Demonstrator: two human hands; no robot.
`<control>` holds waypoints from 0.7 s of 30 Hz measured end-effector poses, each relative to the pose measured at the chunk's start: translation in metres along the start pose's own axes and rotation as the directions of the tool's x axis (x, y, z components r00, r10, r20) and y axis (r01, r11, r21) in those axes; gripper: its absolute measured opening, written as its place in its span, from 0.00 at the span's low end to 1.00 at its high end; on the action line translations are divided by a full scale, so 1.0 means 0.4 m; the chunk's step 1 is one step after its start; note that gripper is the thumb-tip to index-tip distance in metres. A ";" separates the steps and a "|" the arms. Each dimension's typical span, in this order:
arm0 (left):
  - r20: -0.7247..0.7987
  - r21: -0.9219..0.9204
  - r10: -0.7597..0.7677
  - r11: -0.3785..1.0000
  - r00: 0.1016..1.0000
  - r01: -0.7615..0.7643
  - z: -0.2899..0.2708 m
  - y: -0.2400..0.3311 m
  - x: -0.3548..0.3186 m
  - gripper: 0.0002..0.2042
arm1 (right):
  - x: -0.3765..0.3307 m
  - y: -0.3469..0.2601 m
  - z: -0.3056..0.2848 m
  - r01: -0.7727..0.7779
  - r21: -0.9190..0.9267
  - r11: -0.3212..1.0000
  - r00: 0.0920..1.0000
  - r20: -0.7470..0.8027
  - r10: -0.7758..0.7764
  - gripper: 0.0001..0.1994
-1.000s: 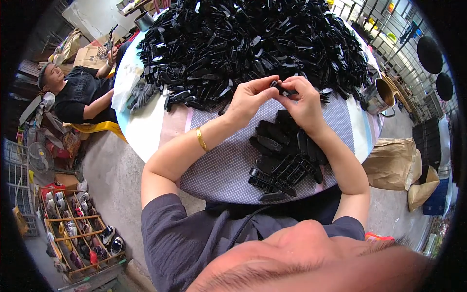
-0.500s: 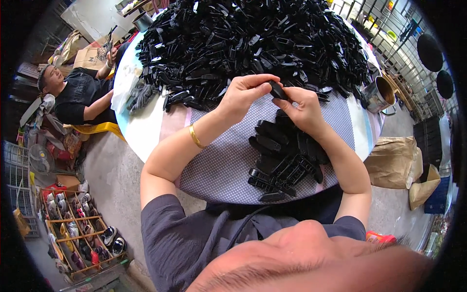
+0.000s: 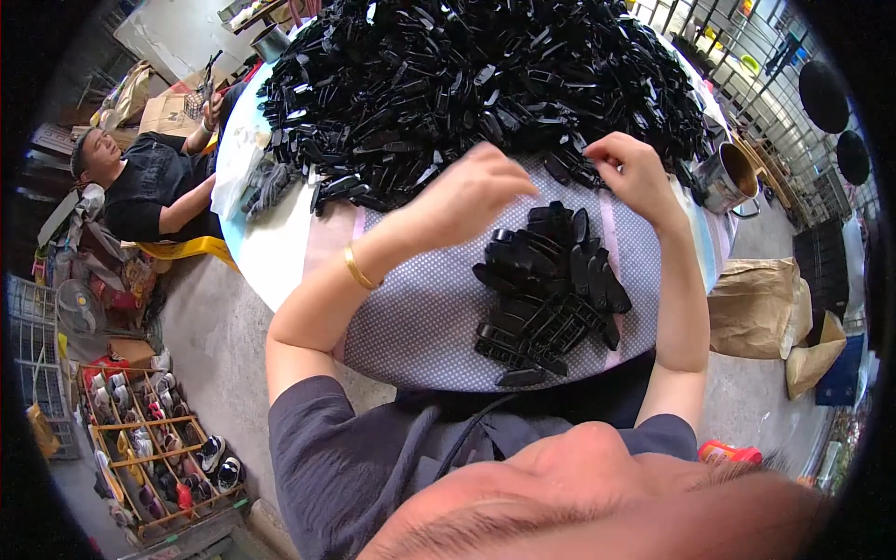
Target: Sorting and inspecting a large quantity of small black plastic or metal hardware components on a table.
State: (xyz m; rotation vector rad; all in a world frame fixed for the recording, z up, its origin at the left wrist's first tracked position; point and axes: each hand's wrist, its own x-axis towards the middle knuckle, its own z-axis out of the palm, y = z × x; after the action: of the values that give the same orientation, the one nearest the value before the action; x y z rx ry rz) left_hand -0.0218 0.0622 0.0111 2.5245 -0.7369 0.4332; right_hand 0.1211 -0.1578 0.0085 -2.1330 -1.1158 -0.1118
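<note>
My left hand (image 3: 478, 191) is smeared by motion over the near edge of a large heap of glossy black plastic pieces (image 3: 439, 89); its fingers are hard to make out. To the right, my right hand (image 3: 639, 177) has curled fingers, with thumb and forefinger apart beside a few black pieces at the heap's edge, and no piece shows between them. Closer to me lies a smaller pile of long, curved black plastic pieces (image 3: 551, 299), some with slotted, clip-like undersides. It rests on the dotted grey tablecloth (image 3: 411, 308) of the round table, touched by neither hand.
A metal mug (image 3: 726, 179) stands at the table's right edge. Grey gloves (image 3: 273, 185) and white plastic (image 3: 238, 173) lie at the left. Another person (image 3: 154, 177) sits beyond the left side. A shoe rack (image 3: 154, 439) and a brown paper bag (image 3: 756, 308) are on the floor.
My hands have moved apart, the right one going right. The black piece they held together is no longer seen between them. More of the smaller pile shows now.
</note>
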 end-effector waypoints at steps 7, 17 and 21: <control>0.051 0.473 -0.080 0.880 0.995 0.047 0.001 -0.079 -0.031 0.14 | -0.005 -0.016 0.067 0.205 -0.344 0.916 0.979 0.072 -0.192 0.08; -0.101 -0.457 -0.415 0.826 0.904 0.328 0.021 -0.039 -0.001 0.12 | -0.012 -0.065 0.056 0.093 0.391 0.916 0.994 -0.097 -0.059 0.05; 0.030 -0.789 -0.548 0.500 0.836 0.356 0.042 -0.027 0.008 0.14 | -0.020 -0.078 0.078 -0.125 0.599 0.791 0.992 0.093 0.086 0.03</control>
State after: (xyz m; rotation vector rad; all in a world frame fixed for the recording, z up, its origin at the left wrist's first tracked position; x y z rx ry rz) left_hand -0.0103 0.0602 -0.0053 1.6778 -0.0652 0.1424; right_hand 0.0855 -0.1319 -0.0002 -1.6133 -0.9014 0.3297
